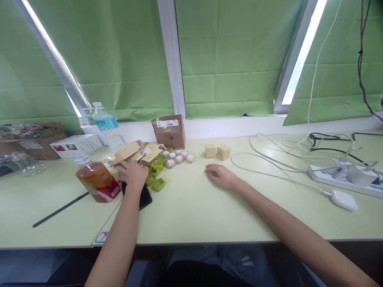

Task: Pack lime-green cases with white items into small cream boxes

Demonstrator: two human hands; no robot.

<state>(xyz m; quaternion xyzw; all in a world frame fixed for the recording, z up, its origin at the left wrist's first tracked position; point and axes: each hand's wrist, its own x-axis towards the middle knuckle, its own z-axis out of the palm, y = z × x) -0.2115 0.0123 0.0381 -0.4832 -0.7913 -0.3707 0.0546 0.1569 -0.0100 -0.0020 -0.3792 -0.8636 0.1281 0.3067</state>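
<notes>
My left hand [133,174] reaches over a black phone [145,198], its fingers spread at the near edge of a pile of flattened kraft cardboard pieces [127,152]. Whether its fingertips touch the cardboard cannot be made out. Right of that hand lie several green plastic cases [158,184] and clear packs of small white-and-pink items [178,158]. My right hand [221,176] rests on the table with fingers slightly curled and apart, nothing seen in it. Just beyond it stand two small kraft boxes, one plain [210,151] and one with a green label [224,152].
A red drink bottle [98,179] and a clear water bottle [110,127] stand at the left, by white boxes [76,146]. An open brown carton [171,133] is at the back. Cables, a power strip [344,180] and a white charging case [344,200] lie right.
</notes>
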